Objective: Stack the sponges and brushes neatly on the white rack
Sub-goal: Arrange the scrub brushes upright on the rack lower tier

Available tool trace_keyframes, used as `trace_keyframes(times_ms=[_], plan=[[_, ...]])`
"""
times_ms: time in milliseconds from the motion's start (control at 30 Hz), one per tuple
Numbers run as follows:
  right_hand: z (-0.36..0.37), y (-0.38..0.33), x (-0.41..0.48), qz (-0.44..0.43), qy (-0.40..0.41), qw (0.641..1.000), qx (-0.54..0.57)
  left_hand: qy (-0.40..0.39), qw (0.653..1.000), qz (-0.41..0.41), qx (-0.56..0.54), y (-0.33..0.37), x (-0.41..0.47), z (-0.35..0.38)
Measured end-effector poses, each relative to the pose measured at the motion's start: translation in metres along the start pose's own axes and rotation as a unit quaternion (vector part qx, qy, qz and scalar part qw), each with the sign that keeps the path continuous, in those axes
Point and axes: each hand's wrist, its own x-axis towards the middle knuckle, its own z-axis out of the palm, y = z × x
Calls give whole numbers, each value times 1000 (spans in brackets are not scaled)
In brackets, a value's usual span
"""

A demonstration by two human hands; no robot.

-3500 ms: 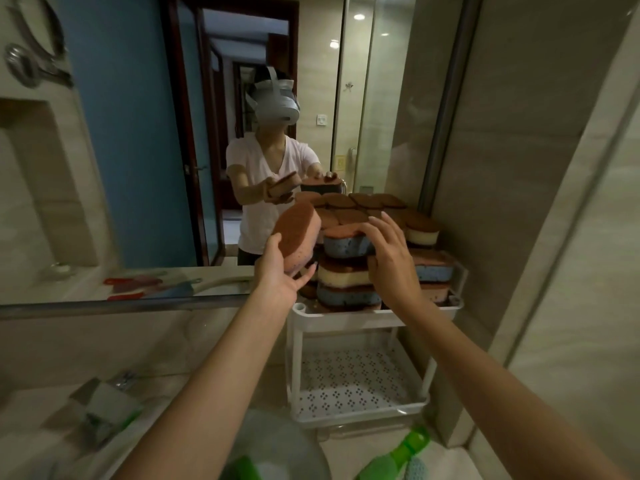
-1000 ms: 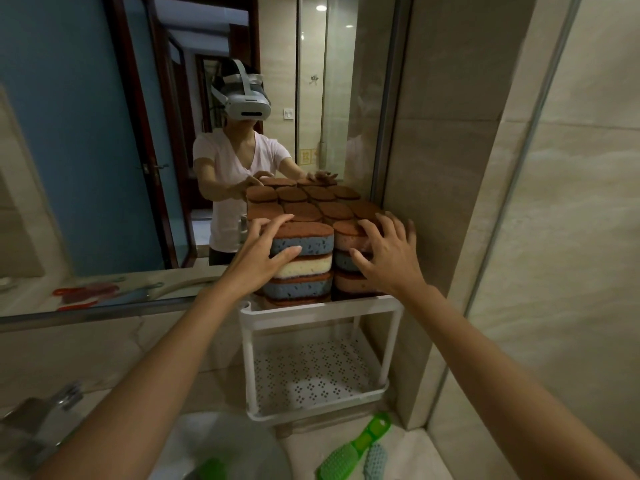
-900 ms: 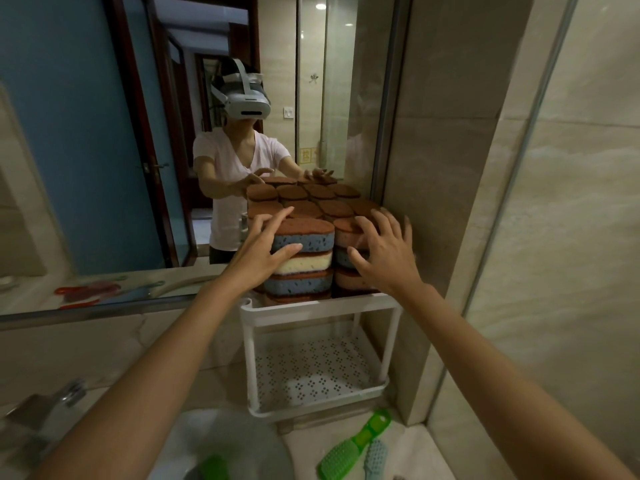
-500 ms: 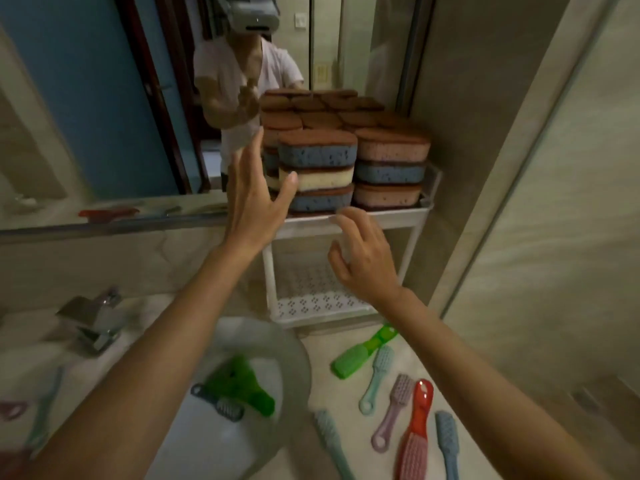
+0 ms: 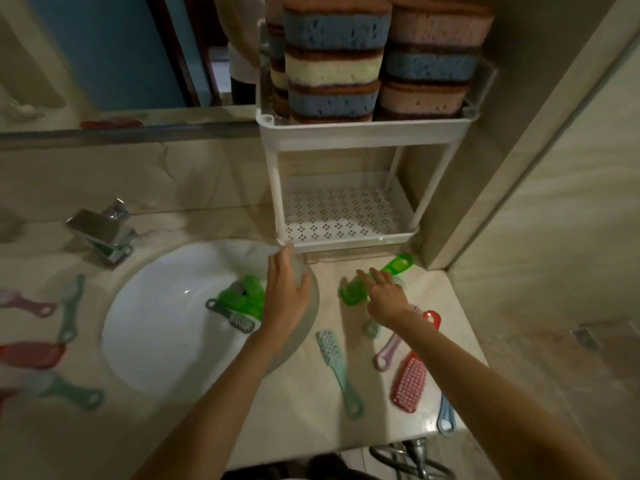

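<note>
The right hand [image 5: 384, 296] — fingers spread, empty — hovers over the green brush [image 5: 372, 280], whose handle points far-right toward the rack [image 5: 363, 135]; the left hand [image 5: 285, 289], open, is farther off.

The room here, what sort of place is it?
Most likely a home bathroom. A white basin is sunk into a stone counter with a chrome tap beside it, and a wall mirror runs along the back. A white rack holds stacked sponges.

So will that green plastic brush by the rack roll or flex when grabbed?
The green plastic brush looks like rigid moulded plastic, so probably stiff and light. It lies flat, so rolling seems unlikely. On the glossy counter it may slide.
</note>
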Motion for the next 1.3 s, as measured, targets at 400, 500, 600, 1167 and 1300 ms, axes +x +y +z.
trace_keyframes(times_ms=[400, 500, 600, 1167, 1300], plan=[[12, 4, 19, -104, 48, 975, -188, -115, 974, -197, 1, -45, -22, 24], [5, -3, 14, -140, 91, 968, -189, -107, 973, -204, -24, -45, -20, 23], [-13, -23, 11, -149, 166, 970, -96, -106, 975, -192, -38, -43, -17, 25], [-17, 15, -76, 161, 160, 908, 353, -270, 956, -64, -99, -23, -18, 66], [14, 55, -103, 82, 51, 995, 13, -266, 950, -95, -134, -27, -26, 75]])
